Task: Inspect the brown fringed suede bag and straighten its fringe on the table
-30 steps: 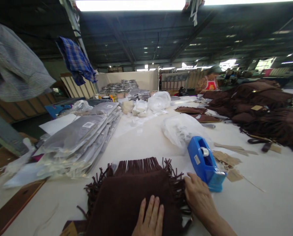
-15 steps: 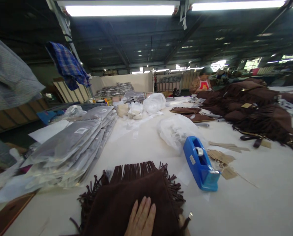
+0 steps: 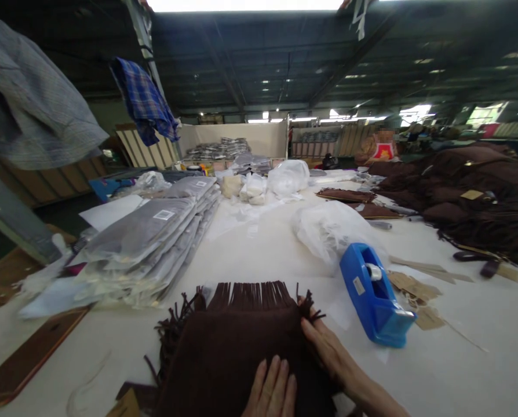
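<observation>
While the left hand (image 3: 271,389) lies flat, fingers together, pressing on the near part of the folded brown fringed garment (image 3: 237,347), the right hand (image 3: 328,350) has come back into view since half a second ago, when it had dropped almost out of the picture. It now stretches along the garment's right edge with fingers straight, their tips touching the fringe at the far right corner; it pinches nothing that shows. A second ago that hand sat further right, near the blue tape dispenser (image 3: 374,295), which stands just beside the garment on the white table (image 3: 459,359). The garment's right-side fringe looks tucked in tighter than before. Bagged grey garments (image 3: 154,243) are stacked to the left, and clear plastic bags (image 3: 328,229) lie beyond the dispenser.
</observation>
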The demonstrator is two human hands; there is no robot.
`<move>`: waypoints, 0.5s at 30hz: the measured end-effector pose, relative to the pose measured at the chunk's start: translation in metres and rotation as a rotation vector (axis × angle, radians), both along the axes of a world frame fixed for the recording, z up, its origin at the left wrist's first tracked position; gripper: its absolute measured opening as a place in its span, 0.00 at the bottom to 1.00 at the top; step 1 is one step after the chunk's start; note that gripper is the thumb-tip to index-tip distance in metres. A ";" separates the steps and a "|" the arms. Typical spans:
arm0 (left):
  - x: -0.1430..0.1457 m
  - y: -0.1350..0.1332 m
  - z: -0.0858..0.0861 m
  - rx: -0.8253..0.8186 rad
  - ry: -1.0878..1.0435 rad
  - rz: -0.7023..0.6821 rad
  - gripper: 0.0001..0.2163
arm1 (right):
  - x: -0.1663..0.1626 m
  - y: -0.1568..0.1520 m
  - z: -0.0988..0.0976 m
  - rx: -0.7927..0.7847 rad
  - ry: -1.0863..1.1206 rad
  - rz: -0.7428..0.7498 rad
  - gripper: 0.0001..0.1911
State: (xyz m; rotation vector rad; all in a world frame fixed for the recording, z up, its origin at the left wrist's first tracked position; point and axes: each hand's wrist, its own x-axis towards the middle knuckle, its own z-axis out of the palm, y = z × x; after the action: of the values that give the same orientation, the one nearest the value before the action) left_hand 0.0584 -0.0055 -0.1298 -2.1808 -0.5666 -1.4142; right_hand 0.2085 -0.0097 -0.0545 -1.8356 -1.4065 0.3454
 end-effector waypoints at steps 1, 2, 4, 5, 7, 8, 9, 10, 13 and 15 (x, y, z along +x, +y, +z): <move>-0.001 -0.001 0.002 -0.007 0.038 -0.006 0.18 | -0.005 0.002 0.001 -0.037 -0.016 0.063 0.21; -0.003 -0.002 0.003 -0.015 0.083 -0.020 0.18 | -0.012 0.004 0.000 -0.079 -0.040 0.116 0.22; -0.007 -0.002 0.003 -0.025 0.178 -0.050 0.16 | -0.030 0.008 -0.005 -0.145 -0.128 0.164 0.28; -0.009 -0.001 0.002 -0.026 0.214 -0.064 0.15 | -0.039 0.010 -0.010 -0.153 -0.177 0.164 0.29; -0.012 0.002 -0.004 -0.033 0.259 -0.100 0.13 | -0.052 0.013 -0.019 -0.108 -0.269 0.163 0.28; -0.013 0.003 -0.007 -0.044 0.244 -0.123 0.13 | -0.055 0.013 -0.023 -0.068 -0.312 0.171 0.27; -0.013 0.004 -0.009 -0.059 0.221 -0.152 0.14 | -0.056 0.013 -0.027 -0.019 -0.347 0.188 0.25; -0.013 0.005 -0.010 -0.085 0.206 -0.183 0.15 | -0.055 0.012 -0.030 0.036 -0.385 0.211 0.24; -0.019 0.005 -0.002 -0.192 0.221 -0.246 0.15 | -0.047 0.009 -0.039 0.206 -0.530 0.259 0.21; -0.031 0.006 0.012 -0.251 0.264 -0.227 0.15 | -0.044 0.011 -0.043 0.323 -0.643 0.253 0.22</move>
State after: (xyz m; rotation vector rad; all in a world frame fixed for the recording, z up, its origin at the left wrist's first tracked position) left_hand 0.0274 0.0001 -0.1181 -2.6517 -0.4290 -1.1838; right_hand 0.1648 0.0012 -0.0974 -1.5596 -1.9971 -0.3730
